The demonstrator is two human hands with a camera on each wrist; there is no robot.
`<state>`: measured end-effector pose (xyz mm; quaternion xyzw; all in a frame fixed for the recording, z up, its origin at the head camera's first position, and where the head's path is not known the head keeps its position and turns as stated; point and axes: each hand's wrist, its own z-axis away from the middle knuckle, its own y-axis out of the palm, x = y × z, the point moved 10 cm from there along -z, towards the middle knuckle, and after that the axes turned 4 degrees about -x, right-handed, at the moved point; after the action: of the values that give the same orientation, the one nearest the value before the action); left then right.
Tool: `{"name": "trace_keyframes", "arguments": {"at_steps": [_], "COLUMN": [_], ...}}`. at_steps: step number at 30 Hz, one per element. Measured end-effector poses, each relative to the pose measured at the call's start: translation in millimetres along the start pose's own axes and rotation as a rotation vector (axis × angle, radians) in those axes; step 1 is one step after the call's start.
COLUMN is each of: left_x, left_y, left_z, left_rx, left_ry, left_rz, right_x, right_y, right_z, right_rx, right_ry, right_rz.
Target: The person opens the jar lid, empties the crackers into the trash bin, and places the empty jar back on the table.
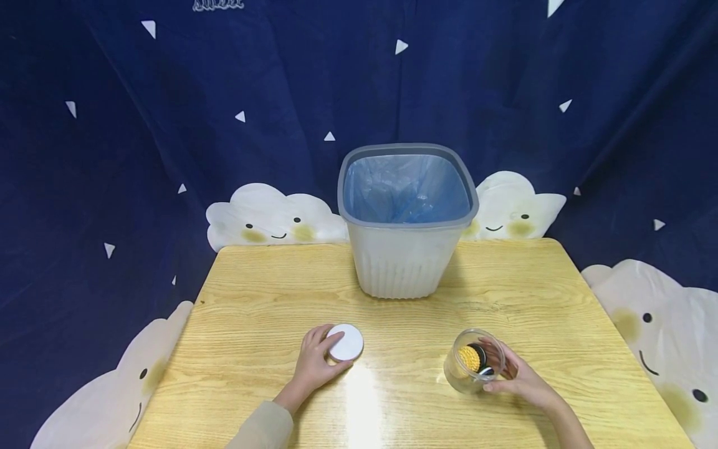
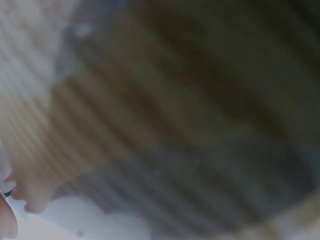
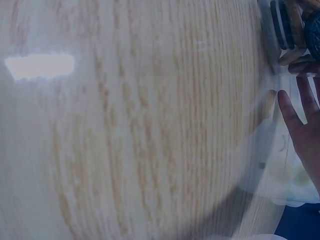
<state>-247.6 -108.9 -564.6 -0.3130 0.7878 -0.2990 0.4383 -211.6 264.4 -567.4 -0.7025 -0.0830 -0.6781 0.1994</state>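
Note:
In the head view my left hand (image 1: 316,362) grips a white disc (image 1: 346,343) on the table, its thumb along the near edge and fingers at the far side. To the right, my right hand (image 1: 518,380) holds a clear plastic cup (image 1: 453,373) from its right side, the cup's mouth facing up. Inside the cup lie a yellow ridged biscuit (image 1: 469,358) and dark sandwich cookies (image 1: 486,371). The right wrist view shows dark cookies (image 3: 286,25) through the cup wall, above the fingers (image 3: 303,97). The left wrist view is dark and blurred, with only fingertips at its lower left.
A white bin (image 1: 401,262) with a grey rim and a blue liner stands at the back middle of the wooden table (image 1: 269,280). Behind it hangs a dark blue curtain (image 1: 280,81) with white triangles. Cloud-shaped cushions (image 1: 269,215) line the table's back and sides.

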Motion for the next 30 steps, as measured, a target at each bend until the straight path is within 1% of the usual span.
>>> {"name": "trace_keyframes", "arguments": {"at_steps": [3, 5, 11, 18, 26, 30], "left_x": [0.2, 1.4, 5.3, 4.7, 9.3, 9.7], "left_y": [0.0, 1.2, 6.1, 6.2, 11.1, 11.6], "left_z": [1.0, 1.9, 3.7, 5.0, 7.4, 7.2], "left_rx": [-0.011, -0.008, 0.017, 0.019, 0.055, 0.06], "left_ry": [0.018, 0.018, -0.004, -0.008, -0.034, -0.04], "left_rz": [-0.01, -0.012, -0.009, -0.004, 0.002, 0.008], "right_x": [0, 0, 1, 2, 1, 2], "right_y": [0, 0, 0, 0, 1, 0], "right_z": [-0.5, -0.5, 0.2, -0.4, -0.4, -1.1], "right_rx": [-0.003, -0.003, 0.002, 0.001, -0.003, -0.001], "right_ry": [0.003, 0.004, 0.001, -0.012, -0.009, -0.016], "right_rz": [0.002, 0.0, -0.013, -0.005, -0.002, 0.005]}}
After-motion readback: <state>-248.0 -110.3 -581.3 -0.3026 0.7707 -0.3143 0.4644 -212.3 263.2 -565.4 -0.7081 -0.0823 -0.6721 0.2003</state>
